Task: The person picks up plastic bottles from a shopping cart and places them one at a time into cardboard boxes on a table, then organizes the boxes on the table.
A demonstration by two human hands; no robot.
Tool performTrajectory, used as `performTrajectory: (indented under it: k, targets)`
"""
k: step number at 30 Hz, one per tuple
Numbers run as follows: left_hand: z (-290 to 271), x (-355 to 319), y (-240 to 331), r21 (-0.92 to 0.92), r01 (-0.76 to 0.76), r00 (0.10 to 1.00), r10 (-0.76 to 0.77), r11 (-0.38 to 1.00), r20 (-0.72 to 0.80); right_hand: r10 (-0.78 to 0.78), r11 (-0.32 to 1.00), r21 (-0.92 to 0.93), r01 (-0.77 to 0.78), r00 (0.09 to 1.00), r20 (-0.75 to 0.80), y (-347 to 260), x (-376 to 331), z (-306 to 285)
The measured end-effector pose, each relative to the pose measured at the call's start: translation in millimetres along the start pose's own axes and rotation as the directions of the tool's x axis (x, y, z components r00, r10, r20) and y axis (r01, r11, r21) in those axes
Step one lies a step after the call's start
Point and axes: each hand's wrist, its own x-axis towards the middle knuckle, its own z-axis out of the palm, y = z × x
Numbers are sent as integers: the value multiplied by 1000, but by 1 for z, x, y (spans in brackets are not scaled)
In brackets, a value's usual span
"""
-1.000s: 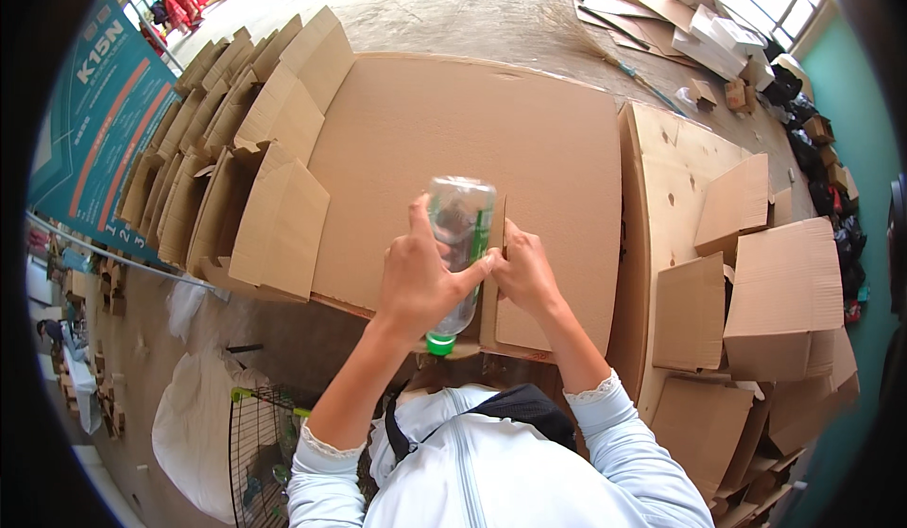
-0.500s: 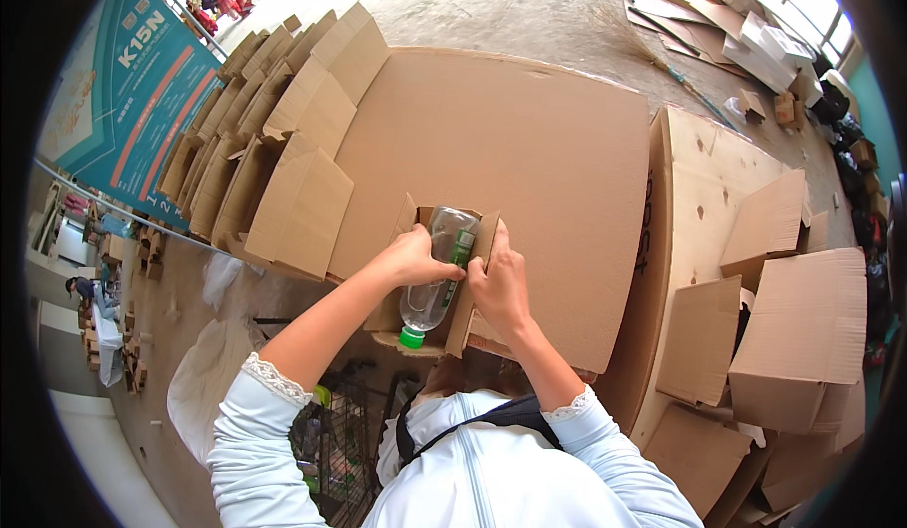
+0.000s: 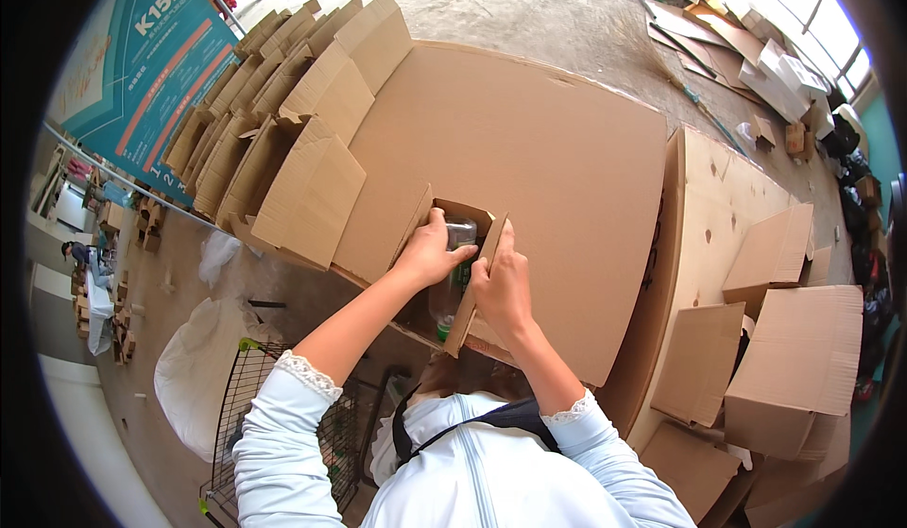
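A clear plastic bottle [image 3: 460, 234] with a green cap and green label lies inside a narrow, open cardboard box [image 3: 413, 224]. The box stands at the near edge of a large brown cardboard surface [image 3: 529, 141]. My left hand [image 3: 430, 252] reaches over the box opening, its thumb across the bottle and its fingers curled around the bottle's far side. Part of the bottle is hidden beneath this hand. With its fingers closed, my right hand [image 3: 503, 287] pinches the right flap of the box [image 3: 465, 315].
Several opened cardboard boxes [image 3: 316, 174] stand in rows at the left of the surface. More boxes [image 3: 798, 349] pile up on the right beside a wooden board [image 3: 723, 183]. A wire cart [image 3: 236, 405] stands at my lower left, below a teal banner [image 3: 142, 65].
The bottle has gone deeper into the box, and its cap now lies below the rim. My left hand has followed it slightly to the right. The right hand keeps the flap.
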Motion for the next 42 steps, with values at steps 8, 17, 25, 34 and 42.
performTrajectory:
  k: [8,17,25,34,42]
  targets:
    - [45,44,-5,467,153,974,-213,871,79,17,996,-87,-15,1000,15,1,-6,4]
    - [15,7,-17,488,-277,947,150,828,283,27,999,-22,-26,1000,16,-4,-10,13]
    - [-80,-122,-35,-199,-569,741,393,798,-545,119,970,141,-197,894,431,-4,-48,-19]
    - [54,-78,-128,-571,-163,984,92,805,-151,139,963,-269,-24,898,417,66,-49,59]
    - [-31,78,-167,-52,-306,794,225,951,-564,21,925,-369,90,958,286,77,155,154]
